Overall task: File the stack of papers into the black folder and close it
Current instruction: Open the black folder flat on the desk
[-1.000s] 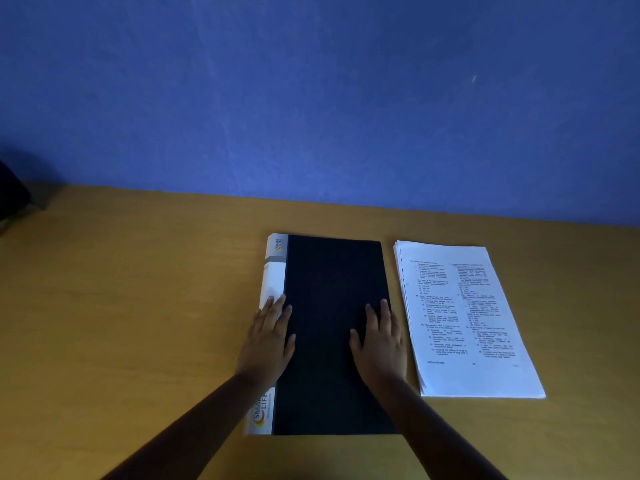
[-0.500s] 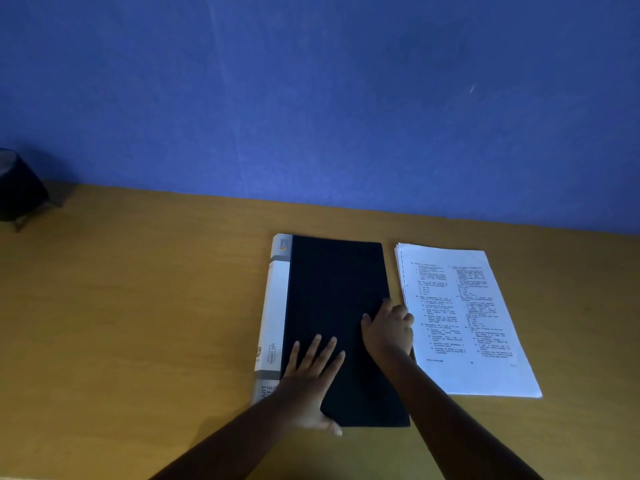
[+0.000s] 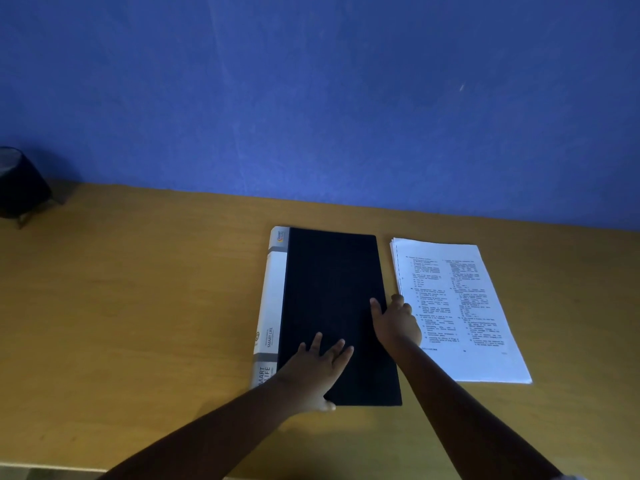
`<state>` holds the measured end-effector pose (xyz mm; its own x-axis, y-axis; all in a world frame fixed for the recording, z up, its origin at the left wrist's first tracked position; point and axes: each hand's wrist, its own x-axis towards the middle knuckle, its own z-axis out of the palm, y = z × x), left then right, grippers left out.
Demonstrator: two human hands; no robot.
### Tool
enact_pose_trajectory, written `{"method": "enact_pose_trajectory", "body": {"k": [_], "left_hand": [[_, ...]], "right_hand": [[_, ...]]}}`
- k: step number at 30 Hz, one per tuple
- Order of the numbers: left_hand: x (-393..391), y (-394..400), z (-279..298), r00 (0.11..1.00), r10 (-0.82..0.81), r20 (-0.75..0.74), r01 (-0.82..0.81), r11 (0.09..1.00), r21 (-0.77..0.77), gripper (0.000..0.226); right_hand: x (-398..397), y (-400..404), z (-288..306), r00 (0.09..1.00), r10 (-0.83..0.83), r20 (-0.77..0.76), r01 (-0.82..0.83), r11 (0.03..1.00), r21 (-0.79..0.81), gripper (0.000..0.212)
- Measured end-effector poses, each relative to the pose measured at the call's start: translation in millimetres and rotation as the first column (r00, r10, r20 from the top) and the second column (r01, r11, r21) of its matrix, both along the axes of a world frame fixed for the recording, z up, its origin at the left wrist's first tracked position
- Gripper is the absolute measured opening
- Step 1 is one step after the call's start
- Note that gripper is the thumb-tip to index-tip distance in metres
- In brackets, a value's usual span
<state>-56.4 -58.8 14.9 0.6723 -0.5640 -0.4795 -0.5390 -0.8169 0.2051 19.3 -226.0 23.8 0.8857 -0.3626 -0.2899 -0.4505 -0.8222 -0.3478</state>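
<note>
A black folder (image 3: 332, 292) with a white spine lies closed and flat on the wooden table (image 3: 138, 306). My left hand (image 3: 317, 372) rests flat on the near part of its cover, fingers spread, thumb at the near edge. At the folder's right edge, about halfway along, my right hand (image 3: 396, 323) has its thumb on the cover and its fingers curled down over the edge. To the right lies the stack of printed white papers (image 3: 464, 306), flat, its left margin just beside my right hand.
A dark round object on small legs (image 3: 19, 185) stands at the far left of the table against the blue wall (image 3: 311, 98). The table's near edge runs along the bottom left.
My left hand slid from the spine side down to the near part of the cover. My right hand moved off the cover to the folder's right edge and curled over it.
</note>
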Motion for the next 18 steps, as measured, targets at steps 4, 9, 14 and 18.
{"method": "enact_pose_trajectory", "body": {"k": [4,9,14,18], "left_hand": [[0,1,4,1.000,-0.012,0.022,0.012,1.000,0.006,0.086],[0,-3,5,0.994,-0.054,0.092,0.055,0.998,-0.009,0.066],[7,16,5,0.979,-0.055,0.198,0.061,0.998,-0.023,0.063],[-2,29,15,0.937,0.103,0.334,-0.019,0.970,-0.244,0.075]], "right_hand": [[-1,1,1,0.999,-0.044,-0.017,0.045,0.998,0.040,0.061],[0,-3,2,0.990,-0.137,0.021,0.131,0.975,0.179,0.058],[9,-7,12,0.919,-0.372,-0.130,0.321,0.515,0.795,0.064],[7,-14,13,0.935,-0.283,-0.213,0.266,0.164,0.950,0.064]]}}
